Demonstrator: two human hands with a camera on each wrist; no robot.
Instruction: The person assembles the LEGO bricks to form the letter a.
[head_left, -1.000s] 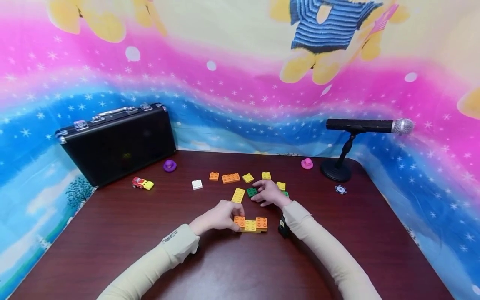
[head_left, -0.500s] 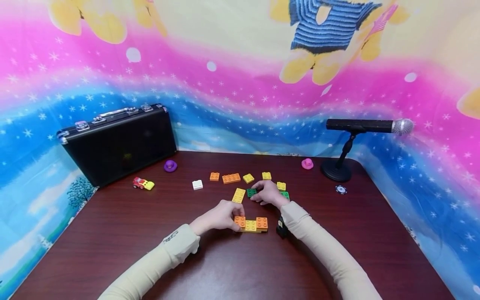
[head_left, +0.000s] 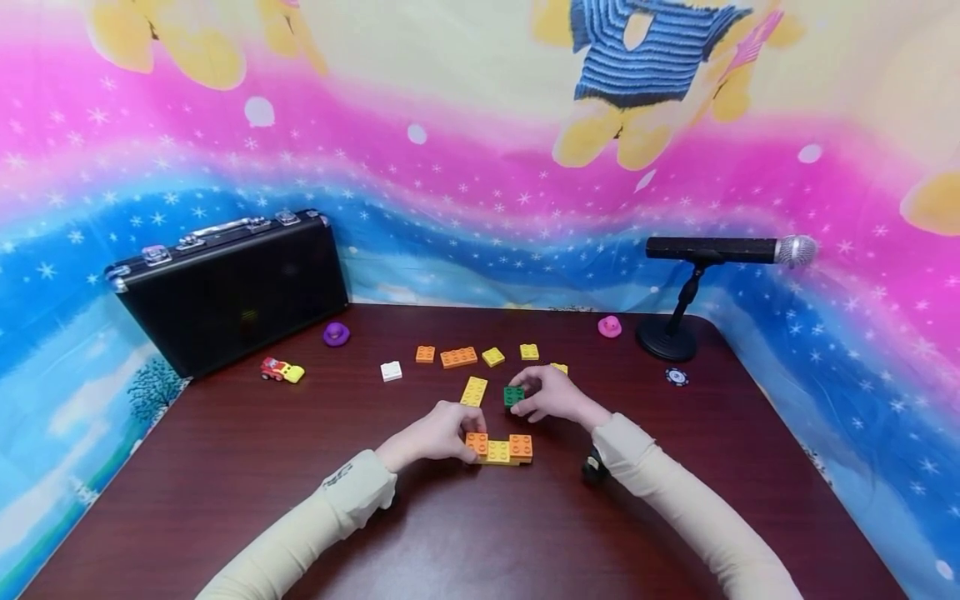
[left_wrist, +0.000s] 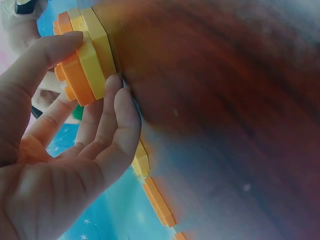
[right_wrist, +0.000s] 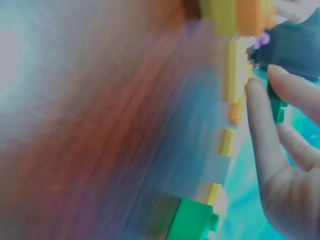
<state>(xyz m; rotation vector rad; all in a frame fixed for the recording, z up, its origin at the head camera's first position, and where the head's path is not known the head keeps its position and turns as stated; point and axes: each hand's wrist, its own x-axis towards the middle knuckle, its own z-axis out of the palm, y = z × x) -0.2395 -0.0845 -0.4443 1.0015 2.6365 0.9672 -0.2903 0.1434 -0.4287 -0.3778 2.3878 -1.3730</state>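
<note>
At its left end, a low assembly of toy building bricks (head_left: 498, 452) is held between the thumb and fingers of my left hand (head_left: 441, 433). Two orange bricks sit on its ends with yellow in the middle, over a yellow layer. My right hand (head_left: 557, 394) pinches a green building brick (head_left: 513, 397), studs up, just behind the assembly. The right wrist view shows the held green brick (right_wrist: 276, 105) edge-on between thumb and fingers. Another green brick (right_wrist: 189, 220) sits on the table there; in the head view the right hand hides it.
A long yellow brick (head_left: 473, 392) lies behind the left hand. Orange bricks (head_left: 458, 357), small yellow bricks (head_left: 528, 352) and a white brick (head_left: 391, 371) are spread farther back. Around them stand a toy car (head_left: 282, 370), black case (head_left: 232, 292), microphone stand (head_left: 667, 336) and poker chip (head_left: 677, 377).
My right hand has taken hold of the green brick and brought it slightly right and toward me, away from the long yellow brick. The left hand keeps its grip on the assembly.
</note>
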